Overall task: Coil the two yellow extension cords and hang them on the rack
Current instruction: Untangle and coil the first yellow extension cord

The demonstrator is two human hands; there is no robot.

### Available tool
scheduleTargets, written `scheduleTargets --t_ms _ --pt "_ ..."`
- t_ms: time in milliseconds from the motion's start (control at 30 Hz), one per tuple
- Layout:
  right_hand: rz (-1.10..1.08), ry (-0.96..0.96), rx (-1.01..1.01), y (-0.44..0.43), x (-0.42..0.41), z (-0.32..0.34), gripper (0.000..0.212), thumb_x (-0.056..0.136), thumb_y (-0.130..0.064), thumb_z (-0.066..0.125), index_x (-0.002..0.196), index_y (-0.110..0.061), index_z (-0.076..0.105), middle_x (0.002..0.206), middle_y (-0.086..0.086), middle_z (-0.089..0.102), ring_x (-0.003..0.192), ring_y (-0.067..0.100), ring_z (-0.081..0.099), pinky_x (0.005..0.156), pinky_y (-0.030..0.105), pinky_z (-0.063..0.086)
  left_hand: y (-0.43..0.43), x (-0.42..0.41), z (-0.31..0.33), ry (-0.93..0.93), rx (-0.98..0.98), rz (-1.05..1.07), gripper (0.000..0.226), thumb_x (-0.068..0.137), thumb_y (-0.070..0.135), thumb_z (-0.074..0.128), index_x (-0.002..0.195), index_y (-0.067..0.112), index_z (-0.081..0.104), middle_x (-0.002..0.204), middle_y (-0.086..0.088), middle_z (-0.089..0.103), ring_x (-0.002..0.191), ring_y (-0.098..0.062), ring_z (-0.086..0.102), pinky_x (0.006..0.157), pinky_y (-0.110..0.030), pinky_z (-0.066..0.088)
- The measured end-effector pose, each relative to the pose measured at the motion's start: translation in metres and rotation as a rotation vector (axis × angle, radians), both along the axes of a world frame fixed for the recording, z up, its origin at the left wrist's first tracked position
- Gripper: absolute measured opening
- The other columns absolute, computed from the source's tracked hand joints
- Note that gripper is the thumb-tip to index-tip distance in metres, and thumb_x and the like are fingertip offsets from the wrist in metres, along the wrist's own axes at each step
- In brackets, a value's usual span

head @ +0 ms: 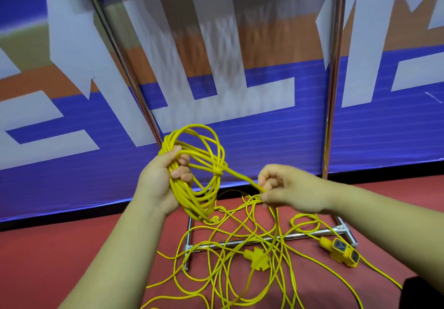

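The coil (186, 198) is up in front of the rack (335, 80), gripped in the left hand (163, 179) with fingers curled through its loops. A strand (240, 178) wraps once around the coil's far side and runs to the right hand (288, 188), which pinches it taut. The hands are apart. Below, loose cord (248, 281) lies tangled on the red floor (72, 248) across the rack's base bar, with a plug (257, 257) and a socket block (341, 252) among it. A blue, white and orange banner (264, 140) stands behind
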State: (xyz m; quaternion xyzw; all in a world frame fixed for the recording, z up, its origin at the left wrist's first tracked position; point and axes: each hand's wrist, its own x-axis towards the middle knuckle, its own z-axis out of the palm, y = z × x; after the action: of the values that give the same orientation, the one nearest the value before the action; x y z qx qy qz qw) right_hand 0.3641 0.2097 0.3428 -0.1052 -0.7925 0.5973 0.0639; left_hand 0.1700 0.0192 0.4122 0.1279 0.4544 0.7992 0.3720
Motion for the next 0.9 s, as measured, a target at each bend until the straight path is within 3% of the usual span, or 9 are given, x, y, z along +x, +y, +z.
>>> scheduleTargets --t_ms 100,200,300,400,533,667,767,900 --pt "-0.324 0.133 0.004 0.006 -0.005 0.011 0.011 0.088 -0.007 0.072 0.089 -0.014 0.064 0.073 0.005 0.068 0.068 0.017 0.066 0.072 0.037 0.05 -0.002 -0.01 -0.016 0.09 -0.153 0.118 0.007 0.1 0.017 0.053 0.096 0.014 0.058 0.085 -0.005 0.064 0.038 -0.004 0.039 0.037 -0.017 0.04" --pt "-0.466 0.173 0.403 0.009 -0.005 0.021 0.005 0.087 -0.02 0.074 0.084 -0.023 0.071 0.069 -0.009 0.065 0.062 0.001 0.056 0.065 0.018 0.043 -0.005 -0.019 -0.033 0.137 -0.306 0.193 0.013 0.098 0.019 0.058 0.106 0.01 0.06 0.083 -0.005 0.065 0.044 -0.011 0.044 0.043 -0.023 0.044" --pt "-0.251 0.12 0.753 0.003 -0.001 0.032 0.004 0.09 -0.027 0.07 0.092 -0.027 0.073 0.078 -0.017 0.062 0.075 0.002 0.055 0.071 0.021 0.041 -0.006 -0.019 -0.036 0.097 -0.296 0.134 0.014 0.098 0.024 0.058 0.094 0.011 0.057 0.066 -0.001 0.052 0.045 -0.012 0.044 0.044 -0.026 0.045" --pt "0.073 0.02 0.903 -0.005 0.0 0.039 0.013 0.094 -0.034 0.065 0.103 -0.029 0.072 0.096 -0.013 0.066 0.09 0.006 0.059 0.082 0.03 0.048 -0.004 -0.012 -0.03 0.059 -0.203 0.098 0.015 0.1 0.024 0.055 0.088 0.015 0.056 0.063 0.0 0.048 0.043 -0.01 0.044 0.043 -0.024 0.045" --pt "0.269 0.012 0.756 -0.02 0.004 0.052 0.011 0.094 -0.034 0.066 0.101 -0.029 0.072 0.096 -0.011 0.069 0.09 0.008 0.063 0.083 0.037 0.05 0.003 0.007 -0.024 0.14 -0.203 0.015 0.018 0.1 0.024 0.054 0.085 0.015 0.053 0.064 -0.001 0.049 0.048 -0.012 0.045 0.048 -0.027 0.047" --pt "0.224 0.095 0.555 -0.021 0.009 0.07 0.01 0.093 -0.03 0.068 0.101 -0.028 0.074 0.092 -0.007 0.073 0.086 0.011 0.067 0.082 0.037 0.051 0.011 0.031 -0.023 0.243 -0.252 -0.062 0.021 0.1 0.021 0.054 0.081 0.012 0.054 0.063 -0.005 0.051 0.048 -0.016 0.046 0.047 -0.028 0.046" --pt "0.129 0.197 0.376 -0.016 0.013 0.079 0.007 0.093 -0.026 0.069 0.097 -0.027 0.074 0.079 0.007 0.069 0.069 0.025 0.06 0.069 0.039 0.05 0.015 0.041 -0.025 0.309 -0.323 -0.142 0.022 0.099 0.023 0.055 0.082 0.009 0.054 0.061 -0.008 0.051 0.044 -0.017 0.048 0.049 -0.029 0.046" --pt "0.019 0.258 0.247 -0.006 0.018 0.081 0.007 0.093 -0.017 0.068 0.095 -0.02 0.074 0.064 -0.012 0.06 0.059 0.007 0.048 0.059 0.022 0.042 0.02 0.048 -0.026 0.292 -0.36 -0.206 0.017 0.098 0.025 0.056 0.09 0.011 0.056 0.064 -0.007 0.056 0.047 -0.016 0.05 0.049 -0.029 0.048"
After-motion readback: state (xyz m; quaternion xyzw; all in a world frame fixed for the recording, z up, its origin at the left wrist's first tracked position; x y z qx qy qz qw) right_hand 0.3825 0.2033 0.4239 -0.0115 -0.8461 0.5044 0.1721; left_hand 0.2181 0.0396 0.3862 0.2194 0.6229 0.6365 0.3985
